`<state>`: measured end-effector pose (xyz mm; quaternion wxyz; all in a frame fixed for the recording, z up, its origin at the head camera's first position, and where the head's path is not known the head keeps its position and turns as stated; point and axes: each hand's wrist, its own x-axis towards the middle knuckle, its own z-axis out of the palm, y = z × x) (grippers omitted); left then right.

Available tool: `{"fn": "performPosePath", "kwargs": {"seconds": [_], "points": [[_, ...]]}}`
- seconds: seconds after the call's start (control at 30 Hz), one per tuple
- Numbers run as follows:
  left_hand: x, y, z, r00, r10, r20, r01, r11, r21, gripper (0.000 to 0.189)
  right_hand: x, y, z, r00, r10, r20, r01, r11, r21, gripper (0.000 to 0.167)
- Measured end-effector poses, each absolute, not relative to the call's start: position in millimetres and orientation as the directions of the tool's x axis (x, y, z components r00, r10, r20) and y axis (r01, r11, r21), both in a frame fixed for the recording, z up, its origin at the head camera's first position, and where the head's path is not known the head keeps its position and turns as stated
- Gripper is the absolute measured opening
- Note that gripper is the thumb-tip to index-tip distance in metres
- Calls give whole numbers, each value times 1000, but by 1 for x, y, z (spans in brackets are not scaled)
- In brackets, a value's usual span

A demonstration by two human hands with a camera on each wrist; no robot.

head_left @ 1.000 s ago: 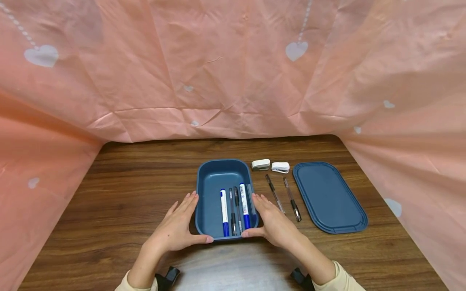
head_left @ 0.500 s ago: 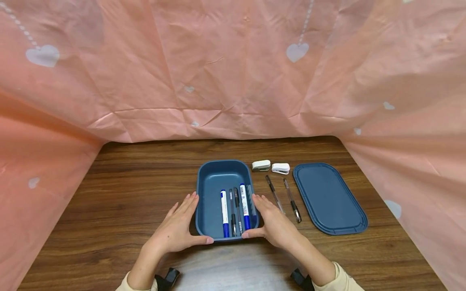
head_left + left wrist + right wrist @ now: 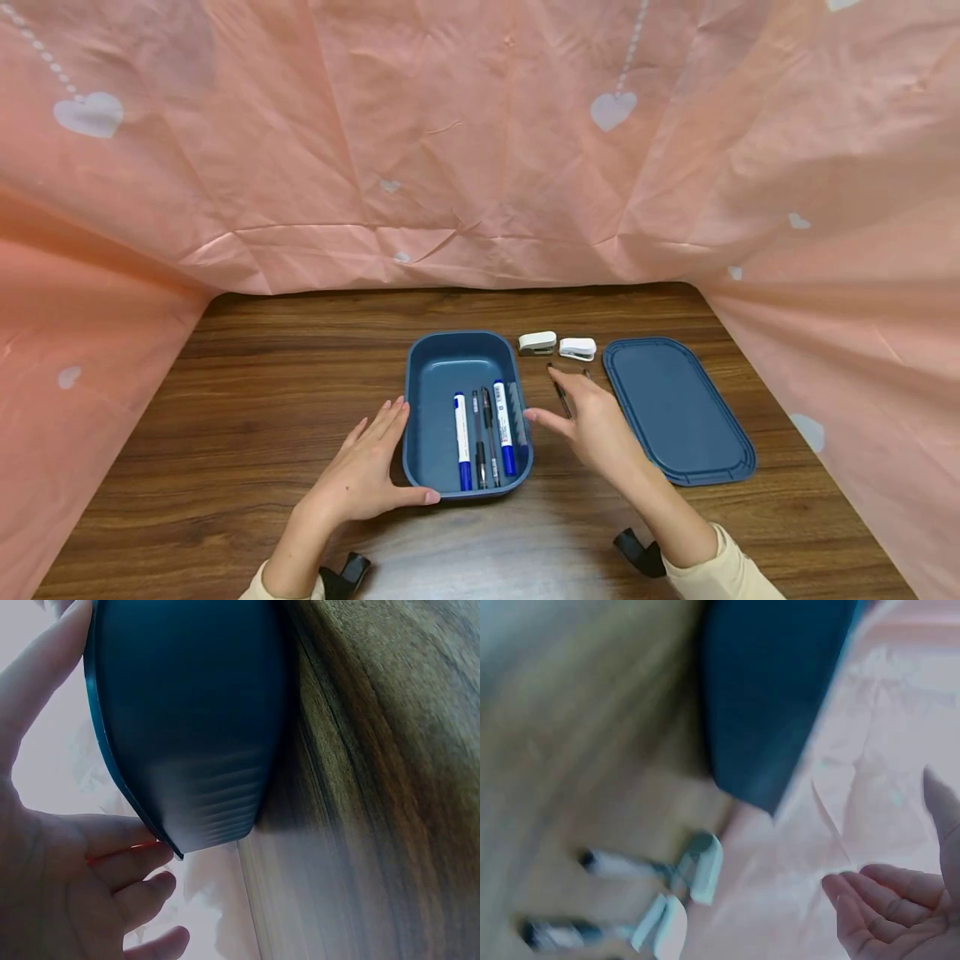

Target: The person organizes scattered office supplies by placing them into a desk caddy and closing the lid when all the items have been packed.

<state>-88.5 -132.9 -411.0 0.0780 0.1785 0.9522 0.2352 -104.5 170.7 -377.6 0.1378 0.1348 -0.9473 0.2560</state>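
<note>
A dark blue plastic box [image 3: 435,375] stands on the table. Inside lie two white-and-blue markers [image 3: 461,425] and two black-and-clear pens [image 3: 490,429]. My left hand [image 3: 356,475] touches the box's left rim with straight fingertips, its thumb along the front corner; the left wrist view shows fingers at the rim [image 3: 112,761]. My right hand [image 3: 603,429] is off the box's right side, over two more pens [image 3: 561,392], which it largely hides. It holds nothing; its fingers are loosely bent in the right wrist view.
Two small white staplers [image 3: 537,342] sit behind the loose pens. A blue lid [image 3: 678,408] lies flat at the right, partly behind my right wrist. Pink cloth [image 3: 480,167] with hearts encloses the wooden table [image 3: 300,358] at the back and sides.
My right hand has left the box's right rim and moved right, over the loose pens. The left hand and the box have stayed in place.
</note>
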Motion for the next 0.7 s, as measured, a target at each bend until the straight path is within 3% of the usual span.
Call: {"fn": "performPosePath", "kwargs": {"seconds": [0.13, 0.23, 0.47, 0.7], "points": [[-89, -132, -411, -925, 374, -70, 297, 827, 478, 121, -117, 182, -355, -922, -125, 368, -295, 842, -452, 41], [-89, -133, -411, -925, 372, -72, 296, 827, 478, 121, -125, 190, -338, -918, -86, 388, -279, 834, -476, 30], [-88, -133, -411, -926, 370, -71, 295, 828, 477, 121, -135, 202, -316, -922, -30, 386, -252, 804, -539, 32], [-89, -133, -411, -926, 369, -74, 292, 829, 478, 121, -144, 206, -344, -960, -65, 271, -202, 833, -515, 38]]}}
